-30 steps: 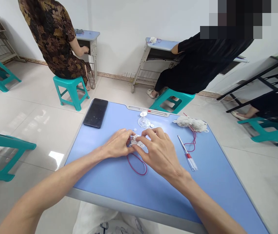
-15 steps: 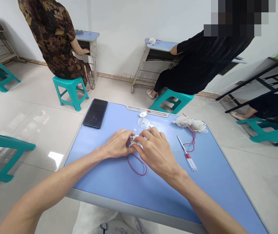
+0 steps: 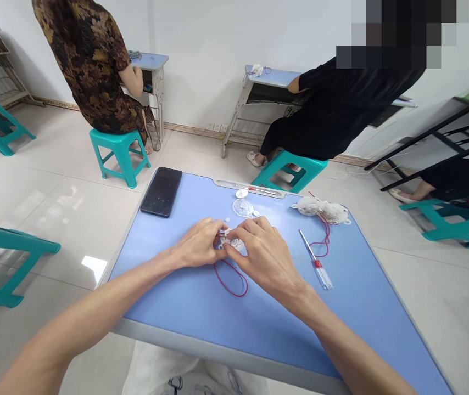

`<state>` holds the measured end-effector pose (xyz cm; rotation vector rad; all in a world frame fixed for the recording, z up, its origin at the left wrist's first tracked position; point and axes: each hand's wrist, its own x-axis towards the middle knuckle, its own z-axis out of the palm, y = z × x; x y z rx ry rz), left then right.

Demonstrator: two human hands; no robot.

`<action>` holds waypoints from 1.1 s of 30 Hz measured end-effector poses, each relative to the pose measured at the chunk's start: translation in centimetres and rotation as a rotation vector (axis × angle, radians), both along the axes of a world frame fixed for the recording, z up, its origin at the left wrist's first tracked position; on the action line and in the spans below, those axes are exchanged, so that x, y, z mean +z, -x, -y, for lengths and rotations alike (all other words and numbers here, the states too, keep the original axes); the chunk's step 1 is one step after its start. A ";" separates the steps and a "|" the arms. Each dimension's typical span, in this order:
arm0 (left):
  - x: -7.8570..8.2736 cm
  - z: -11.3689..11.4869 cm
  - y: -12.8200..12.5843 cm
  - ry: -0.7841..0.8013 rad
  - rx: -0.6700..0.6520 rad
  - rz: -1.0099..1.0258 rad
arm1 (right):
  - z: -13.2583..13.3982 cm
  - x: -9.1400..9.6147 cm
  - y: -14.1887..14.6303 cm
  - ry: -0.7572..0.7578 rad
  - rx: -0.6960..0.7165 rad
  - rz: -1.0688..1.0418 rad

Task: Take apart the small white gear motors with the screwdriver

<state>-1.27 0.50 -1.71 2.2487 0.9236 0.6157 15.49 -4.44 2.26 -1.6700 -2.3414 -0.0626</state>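
Over the middle of the blue desk [image 3: 193, 307], my left hand [image 3: 199, 242] is closed on the left side of a small white plastic part [image 3: 234, 242]. My right hand [image 3: 265, 251] has its thumb and fingertips pinched on the same part from the right, partly hiding it. A loop of red cord [image 3: 231, 295] hangs out from under the part onto the desk. Just beyond my fingers lie a clear plastic piece [image 3: 243, 207] and a white disc [image 3: 241, 193].
A black phone [image 3: 161, 191] lies at the desk's far left. To the right are a screwdriver [image 3: 316, 263] with a clear handle and joined white round pieces [image 3: 320, 209] with red cord. Two people sit on green stools [image 3: 119, 149] by the wall.
My right fingers have shifted slightly on the white part, so more of its surface shows. My left hand stays in place. One seated person has raised a forearm.
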 end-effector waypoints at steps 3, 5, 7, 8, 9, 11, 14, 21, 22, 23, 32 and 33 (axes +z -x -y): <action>-0.1 0.0 0.1 0.013 0.010 0.004 | 0.0 0.3 -0.1 0.012 0.006 -0.070; -0.1 0.0 0.1 0.022 0.014 0.002 | 0.0 0.5 -0.3 0.016 0.011 -0.127; 0.0 0.1 0.1 0.023 0.014 -0.009 | -0.2 0.8 -0.6 0.006 0.008 -0.174; 0.0 0.1 0.1 0.022 0.015 -0.017 | -0.4 1.0 -0.8 -0.004 0.002 -0.193; 0.1 0.1 0.1 0.021 0.018 -0.026 | -0.6 1.1 -1.0 -0.015 -0.006 -0.211; 0.4 0.1 0.0 0.027 0.028 -0.044 | -1.3 1.4 -1.4 -0.029 -0.027 -0.247; 0.7 0.2 0.0 0.046 0.045 -0.062 | -2.6 1.5 -1.8 0.003 -0.056 -0.291; 0.9 0.3 0.0 0.043 0.045 -0.053 | -4.6 0.7 -2.1 0.158 -0.028 -0.294; 0.9 0.4 0.0 0.041 0.044 -0.055 | -4.7 0.5 -2.1 0.171 -0.019 -0.290; 0.9 0.4 0.1 0.039 0.043 -0.057 | -4.8 0.4 -2.1 0.183 -0.012 -0.284; 1.2 0.4 0.1 0.004 0.038 -0.071 | -5.8 0.3 -1.6 0.305 0.004 -0.153; 1.2 0.3 0.1 0.002 0.034 -0.066 | -5.9 0.4 -1.5 0.312 0.007 -0.142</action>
